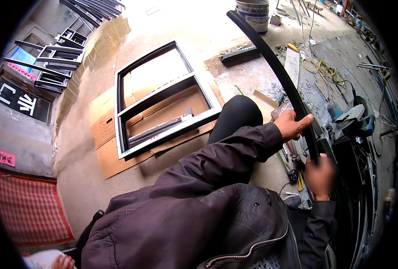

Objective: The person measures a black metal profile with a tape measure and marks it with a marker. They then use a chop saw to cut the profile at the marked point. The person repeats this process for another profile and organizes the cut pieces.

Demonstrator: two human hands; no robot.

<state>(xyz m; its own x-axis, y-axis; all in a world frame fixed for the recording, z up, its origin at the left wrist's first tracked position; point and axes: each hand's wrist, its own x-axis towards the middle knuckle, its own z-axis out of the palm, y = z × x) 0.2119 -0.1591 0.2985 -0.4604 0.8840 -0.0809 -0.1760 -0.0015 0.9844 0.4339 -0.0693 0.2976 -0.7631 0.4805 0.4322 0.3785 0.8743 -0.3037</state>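
A long black profile bar [277, 67] runs from the upper middle down to my hands, looking curved in this wide view. My left hand [293, 124] is closed around it partway along, thumb across its face. Lower down, my right hand [321, 175] grips the bar near its lower visible end; much of that hand is blurred. To the left, a white-and-black window frame [163, 87] with a crossbar lies on flattened cardboard [101, 130]. Several narrow strips [158, 130] lie inside its lower opening.
A paint bucket [253, 15] stands at the far end. On the right are a cutting machine [349, 117], a yellow cord [324, 69] and piled dark profiles [353, 179]. More frames [60, 56] lean at upper left. Another person's hand [62, 262] shows at lower left.
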